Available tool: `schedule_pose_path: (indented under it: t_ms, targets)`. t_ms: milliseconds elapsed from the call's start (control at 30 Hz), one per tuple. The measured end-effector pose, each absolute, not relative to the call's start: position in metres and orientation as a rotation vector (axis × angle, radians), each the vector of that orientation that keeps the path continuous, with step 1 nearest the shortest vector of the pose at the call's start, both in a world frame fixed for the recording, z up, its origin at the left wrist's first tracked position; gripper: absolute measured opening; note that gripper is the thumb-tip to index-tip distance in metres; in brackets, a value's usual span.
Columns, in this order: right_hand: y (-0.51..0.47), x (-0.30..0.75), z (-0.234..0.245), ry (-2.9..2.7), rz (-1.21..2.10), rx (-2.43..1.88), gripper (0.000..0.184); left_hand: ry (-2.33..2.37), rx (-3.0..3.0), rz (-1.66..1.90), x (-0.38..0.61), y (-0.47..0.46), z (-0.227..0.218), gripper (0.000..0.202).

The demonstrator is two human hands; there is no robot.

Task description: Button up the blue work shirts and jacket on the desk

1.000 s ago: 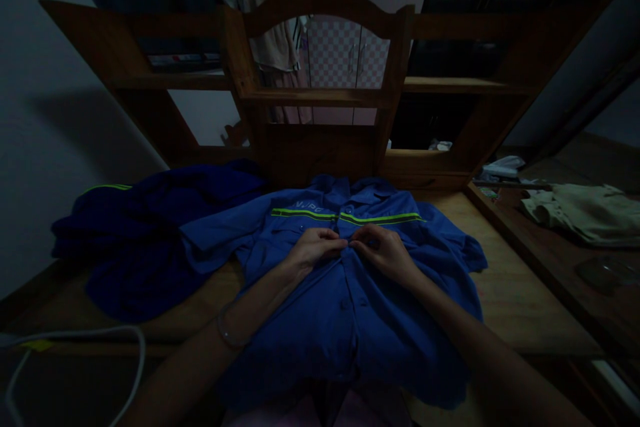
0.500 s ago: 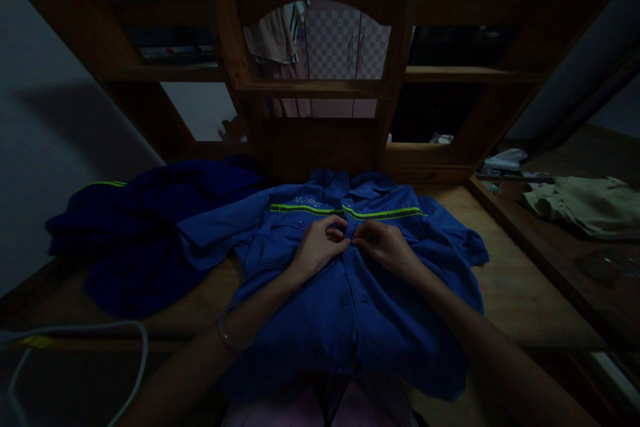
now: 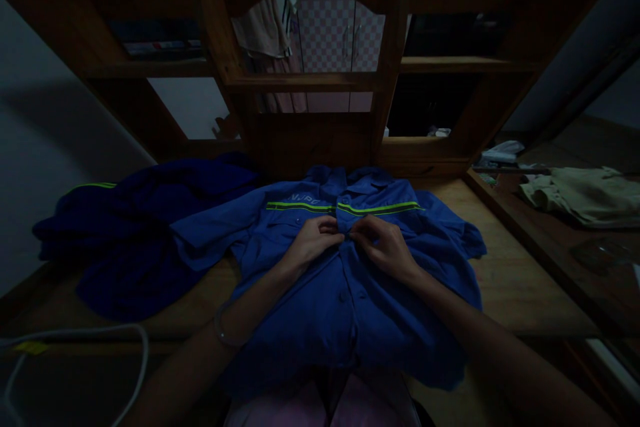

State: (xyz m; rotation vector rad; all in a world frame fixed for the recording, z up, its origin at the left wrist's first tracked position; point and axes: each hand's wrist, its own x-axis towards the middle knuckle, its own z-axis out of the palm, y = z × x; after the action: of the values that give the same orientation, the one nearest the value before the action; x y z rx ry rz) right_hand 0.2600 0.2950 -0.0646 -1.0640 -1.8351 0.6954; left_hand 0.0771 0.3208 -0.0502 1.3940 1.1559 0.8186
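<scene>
A blue short-sleeved work shirt (image 3: 300, 307) lies front up, its collar toward the back and a yellow-green stripe across the chest. My left hand (image 3: 315, 240) pinches the shirt's front edge just below the stripe. Close beside it, my right hand (image 3: 383, 245) pinches the opposite front edge, and the fingertips of both hands nearly meet. Whatever button is between them is hidden by the fingers. Lower down, a dark button (image 3: 343, 295) shows on one front edge, and a buttonhole side lies next to it, apart.
A darker blue garment (image 3: 150, 233) is heaped at the left. Behind the shirt rises a wooden shelf frame (image 3: 310, 83). Pale folded cloth (image 3: 583, 193) lies on a surface at the right, and a white cable (image 3: 143, 347) loops at the lower left.
The view has shifted slightly. Both hands stay at the same spot on the shirt front, with the fingers slightly rearranged around the edges.
</scene>
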Motion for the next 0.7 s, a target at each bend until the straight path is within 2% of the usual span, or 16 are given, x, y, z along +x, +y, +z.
schedule_pose_path:
  t_ms: [167, 300, 400, 700]
  targets:
    - [0.298, 0.257, -0.070, -1.712, 0.866, -1.065, 0.008, 1.159, 1.487, 0.828, 0.075, 0.322, -0.058, 0.027]
    - [0.307, 0.254, -0.078, -1.488, 1.238, -1.016, 0.021, 1.268, 1.700, 0.889, 0.077, 0.318, -0.062, 0.029]
    - [0.311, 0.252, -0.083, -1.331, 1.392, -1.058, 0.028, 1.273, 1.904, 0.871, 0.080, 0.311, -0.058, 0.026]
    - [0.319, 0.254, -0.088, -1.177, 1.595, -1.150, 0.023, 1.202, 2.351, 0.802, 0.081, 0.307, -0.055, 0.023]
